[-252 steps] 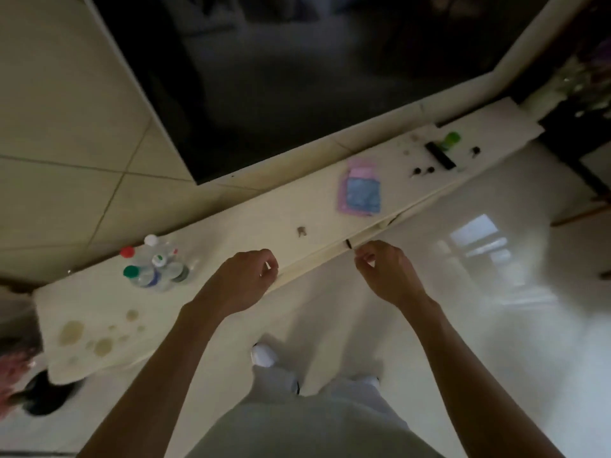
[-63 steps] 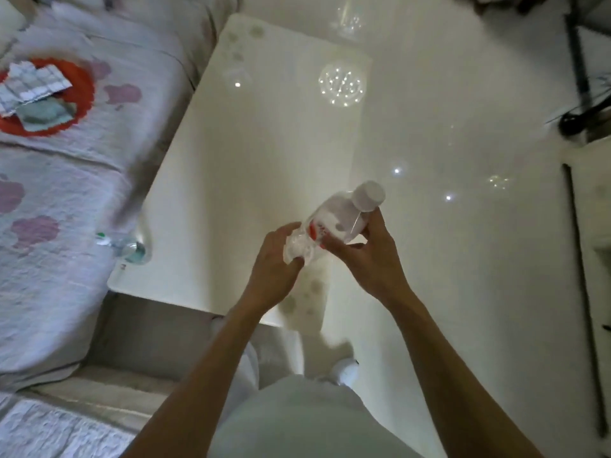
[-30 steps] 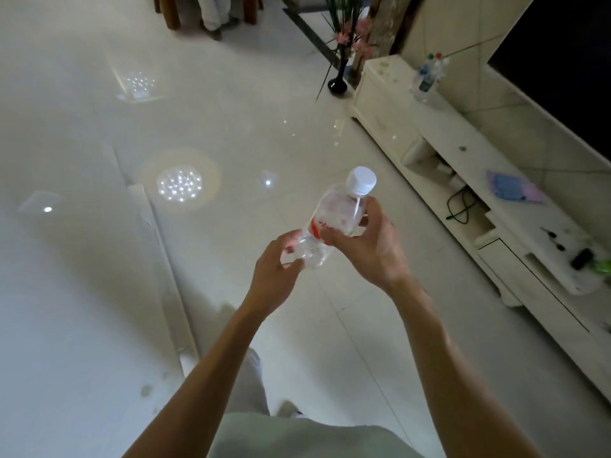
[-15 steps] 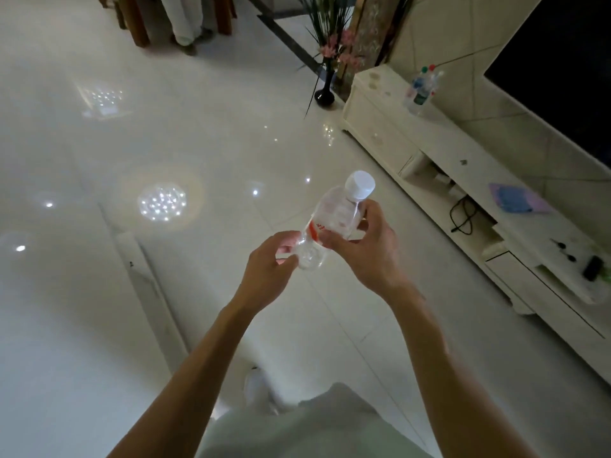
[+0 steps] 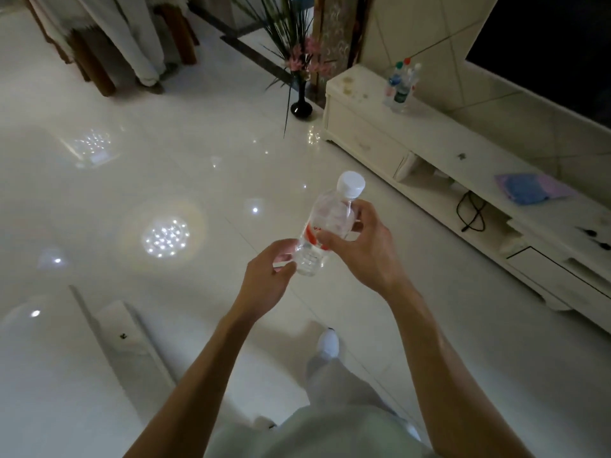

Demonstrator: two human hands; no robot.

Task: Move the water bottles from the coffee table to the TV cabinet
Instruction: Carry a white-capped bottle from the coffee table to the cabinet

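Home living room, dim. Low white TV cabinet (image 5: 439, 143) under a big dark TV screen (image 5: 545, 44) on a tiled wall, cable (image 5: 471, 214) in its open shelf. Glossy white floor (image 5: 165, 180), black vase (image 5: 301, 109) with pink flowers (image 5: 305, 51), cloth-draped wooden furniture (image 5: 145, 38) at back.

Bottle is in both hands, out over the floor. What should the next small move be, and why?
Probably step toward the cabinet end by the vase. The left hand and right hand hold the bottle over open floor, short of the cabinet, and the other bottles stand grouped at that end, so it likely joins them.
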